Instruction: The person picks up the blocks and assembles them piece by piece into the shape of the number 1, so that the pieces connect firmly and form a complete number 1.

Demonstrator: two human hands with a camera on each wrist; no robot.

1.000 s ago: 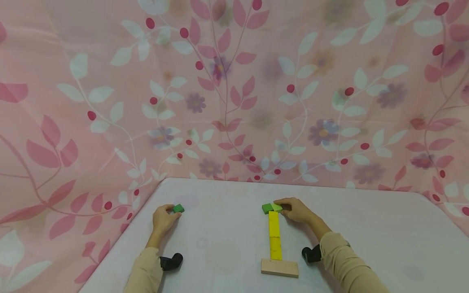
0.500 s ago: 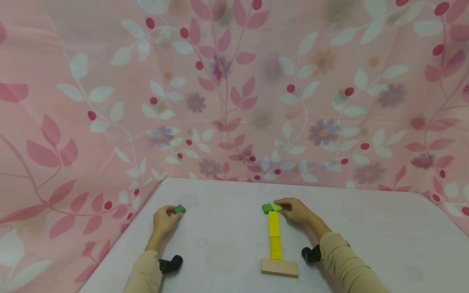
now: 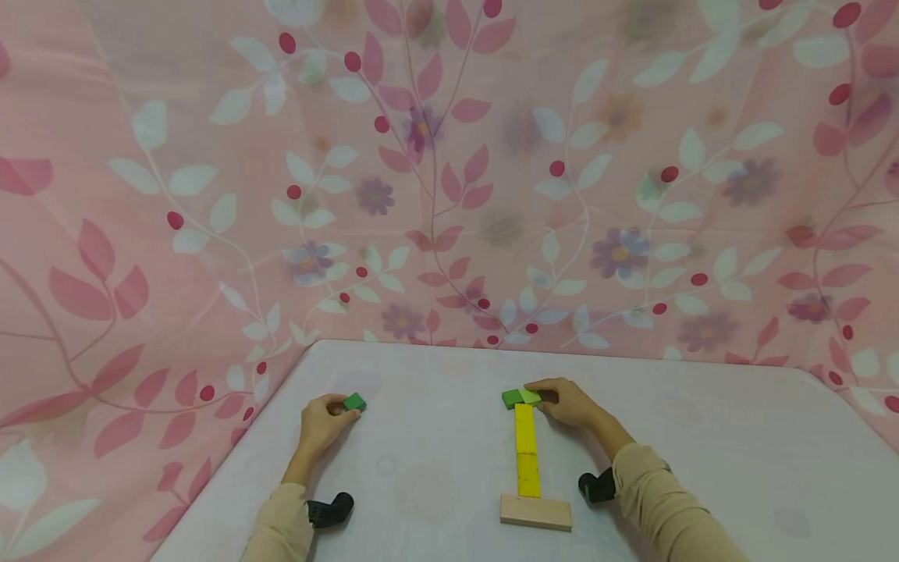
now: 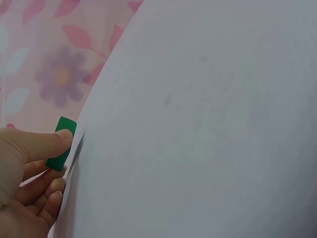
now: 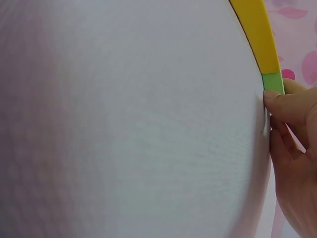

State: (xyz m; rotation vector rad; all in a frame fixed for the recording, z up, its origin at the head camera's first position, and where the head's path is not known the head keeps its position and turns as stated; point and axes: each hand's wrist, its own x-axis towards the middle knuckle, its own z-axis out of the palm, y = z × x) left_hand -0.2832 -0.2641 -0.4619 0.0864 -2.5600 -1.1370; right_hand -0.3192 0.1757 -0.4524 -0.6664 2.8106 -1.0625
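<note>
My left hand [image 3: 325,424] pinches a small green block [image 3: 355,402] on the left side, thumb against it in the left wrist view. Over on the right, my right hand [image 3: 569,403] pinches a light green block [image 3: 529,397], whose far end the fingers partly hide. That block touches a darker green block [image 3: 511,400] on its left. Both lie at the far end of two yellow blocks [image 3: 525,429] set end to end. A plain wooden block [image 3: 536,513] lies crosswise at their near end. In the right wrist view, the light green block [image 5: 273,82] meets a yellow one [image 5: 257,37].
The blocks lie on a white-covered table [image 3: 428,460]. A pink floral cloth [image 3: 449,234] hangs behind and to the left of it. Black wrist-worn devices [image 3: 332,511] stick out inward from both forearms.
My left hand has moved slightly to the right with the green block pinched in it. The right hand and the laid-out blocks stay where they were.
</note>
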